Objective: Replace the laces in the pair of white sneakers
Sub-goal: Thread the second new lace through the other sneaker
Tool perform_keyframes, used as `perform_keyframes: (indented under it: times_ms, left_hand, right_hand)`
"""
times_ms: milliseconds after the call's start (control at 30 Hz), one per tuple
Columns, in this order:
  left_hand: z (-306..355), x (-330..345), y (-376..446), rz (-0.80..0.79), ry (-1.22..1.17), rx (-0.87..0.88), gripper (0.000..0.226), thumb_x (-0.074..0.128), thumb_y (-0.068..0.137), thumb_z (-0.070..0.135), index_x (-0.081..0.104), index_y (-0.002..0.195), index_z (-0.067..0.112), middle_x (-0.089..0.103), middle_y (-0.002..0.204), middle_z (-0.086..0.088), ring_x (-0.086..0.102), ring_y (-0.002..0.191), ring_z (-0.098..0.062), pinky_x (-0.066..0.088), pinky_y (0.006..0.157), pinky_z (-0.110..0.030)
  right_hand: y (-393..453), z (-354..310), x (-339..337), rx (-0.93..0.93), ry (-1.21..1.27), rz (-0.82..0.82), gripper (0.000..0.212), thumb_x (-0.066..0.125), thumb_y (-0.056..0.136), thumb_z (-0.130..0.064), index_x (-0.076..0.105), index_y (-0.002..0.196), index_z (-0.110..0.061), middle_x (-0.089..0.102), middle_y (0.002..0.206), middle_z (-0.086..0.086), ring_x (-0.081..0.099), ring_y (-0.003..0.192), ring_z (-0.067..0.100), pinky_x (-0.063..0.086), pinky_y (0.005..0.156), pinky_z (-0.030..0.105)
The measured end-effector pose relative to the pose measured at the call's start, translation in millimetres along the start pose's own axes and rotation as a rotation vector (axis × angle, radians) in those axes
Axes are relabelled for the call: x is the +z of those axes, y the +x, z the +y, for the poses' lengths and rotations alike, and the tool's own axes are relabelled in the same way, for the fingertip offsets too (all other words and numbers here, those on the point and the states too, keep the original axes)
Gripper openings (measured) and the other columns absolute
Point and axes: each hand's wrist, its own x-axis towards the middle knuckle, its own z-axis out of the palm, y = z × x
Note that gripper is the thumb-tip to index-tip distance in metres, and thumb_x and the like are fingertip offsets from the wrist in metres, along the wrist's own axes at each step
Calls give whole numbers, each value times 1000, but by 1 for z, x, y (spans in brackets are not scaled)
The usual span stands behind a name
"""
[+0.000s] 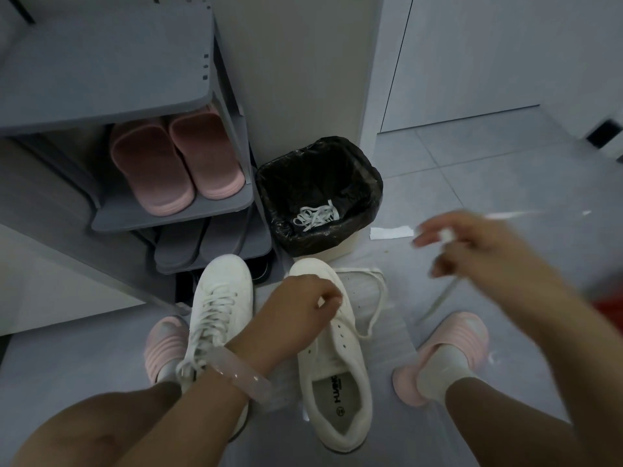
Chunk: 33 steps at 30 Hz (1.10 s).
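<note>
Two white sneakers stand on the floor between my feet. The left sneaker (220, 308) is fully laced. The right sneaker (340, 362) has bare eyelets, and a loose white lace (377, 298) loops from its toe area onto the floor. My left hand (296, 308) rests on this sneaker's front with curled fingers pinching at the lace near the first eyelets. Raised to the right, my right hand (472, 244) is blurred and grips a white lace end that trails down. An old white lace (315, 215) lies in the bin.
A black-lined bin (269, 183) stands just beyond the sneakers. A grey shoe rack (141, 217) at the left holds pink slippers (175, 163) and grey ones. White paper strip (391, 232) lies on the tiled floor. My feet wear pink slippers (451, 348).
</note>
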Motion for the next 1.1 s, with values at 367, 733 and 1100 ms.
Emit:
perform_keyframes:
  times_ms: [367, 733, 1100]
  left_hand:
    - [11, 5, -1, 293, -669, -246, 29, 46, 96, 20, 66, 77, 11, 61, 71, -4, 53, 63, 0, 41, 64, -13]
    - [17, 16, -12, 46, -133, 156, 22, 42, 95, 12, 64, 89, 8, 65, 98, -4, 60, 91, -17, 44, 81, -29]
    - [1, -1, 0, 217, -112, -30, 29, 47, 94, 35, 65, 110, 18, 63, 102, 6, 56, 90, -10, 39, 78, -21]
  right_hand:
    - [-11, 18, 69, -34, -245, -363, 28, 52, 90, -15, 64, 77, -37, 68, 86, -11, 64, 83, 6, 49, 74, 20]
    - [-14, 15, 79, 222, 302, -272, 23, 56, 90, -18, 69, 75, -7, 58, 71, 26, 53, 61, 27, 51, 69, 30]
    - [0, 15, 58, 336, 738, 13, 11, 47, 96, -14, 56, 89, -12, 58, 62, -5, 45, 46, 5, 41, 48, 18]
